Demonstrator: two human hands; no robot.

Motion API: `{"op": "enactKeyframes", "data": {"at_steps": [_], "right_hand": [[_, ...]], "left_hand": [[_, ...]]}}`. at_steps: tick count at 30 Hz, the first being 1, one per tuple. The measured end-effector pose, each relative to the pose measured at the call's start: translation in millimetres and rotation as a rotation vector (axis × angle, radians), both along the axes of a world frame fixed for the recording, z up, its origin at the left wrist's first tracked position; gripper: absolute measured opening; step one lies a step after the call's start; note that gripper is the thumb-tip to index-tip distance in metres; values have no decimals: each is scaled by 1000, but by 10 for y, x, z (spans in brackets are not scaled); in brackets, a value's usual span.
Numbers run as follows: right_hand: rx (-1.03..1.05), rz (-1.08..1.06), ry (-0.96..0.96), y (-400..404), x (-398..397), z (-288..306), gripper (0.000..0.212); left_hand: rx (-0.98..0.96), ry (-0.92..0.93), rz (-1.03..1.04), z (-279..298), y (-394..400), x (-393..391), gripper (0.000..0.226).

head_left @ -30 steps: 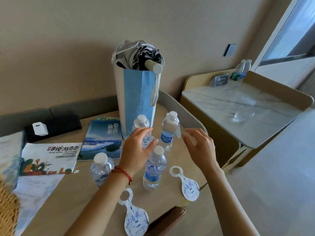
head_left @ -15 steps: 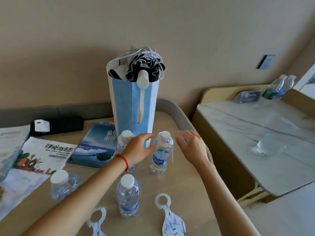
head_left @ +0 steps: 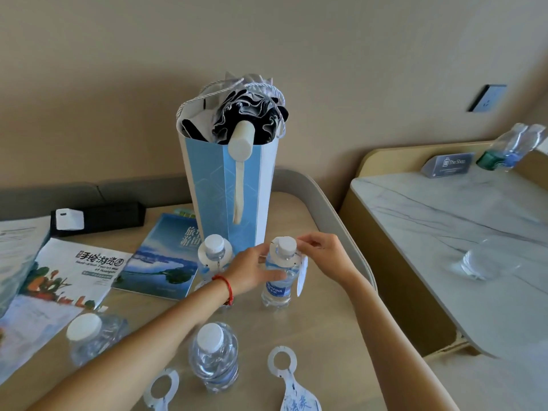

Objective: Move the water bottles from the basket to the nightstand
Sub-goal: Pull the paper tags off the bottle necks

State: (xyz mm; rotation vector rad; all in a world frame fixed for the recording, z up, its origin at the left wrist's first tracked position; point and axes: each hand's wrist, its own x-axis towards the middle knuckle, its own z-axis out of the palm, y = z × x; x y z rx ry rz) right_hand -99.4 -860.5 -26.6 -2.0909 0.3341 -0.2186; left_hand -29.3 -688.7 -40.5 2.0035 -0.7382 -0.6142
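Observation:
Several small clear water bottles with white caps stand on the wooden table (head_left: pixel 320 327). My left hand (head_left: pixel 252 272) grips the body of the back right bottle (head_left: pixel 278 287). My right hand (head_left: pixel 323 256) pinches a white paper tag (head_left: pixel 302 274) whose ring sits around that bottle's neck. Another bottle (head_left: pixel 214 253), also wearing a tag ring, stands just left, partly behind my left wrist. Two more bottles stand nearer me, one at the front left (head_left: pixel 89 336) and one in the front middle (head_left: pixel 215 355). No basket is in view.
A tall blue paper bag (head_left: pixel 228 191) holding a folded umbrella stands right behind the bottles. Brochures (head_left: pixel 74 271) and a black box (head_left: pixel 112 215) lie to the left. Two loose tags (head_left: pixel 284 378) lie at the front edge. A marble-topped table (head_left: pixel 444 221) with two bottles stands to the right.
Both hands have closed in on the back right bottle. The left hand now grips it, and the tag ring held by the right hand now sits over its neck. The view has shifted.

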Motion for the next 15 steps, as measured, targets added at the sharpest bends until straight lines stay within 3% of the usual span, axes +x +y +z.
{"op": "enactKeyframes", "data": {"at_steps": [7,15], "right_hand": [[247,-82,-54,34,-22,68,17],[250,-43,-154,65,-167,229,14]], "left_hand": [[-49,20,-4,-31,7,-17,58],[-28,-23,-11,-49,-17,-13,53]]}}
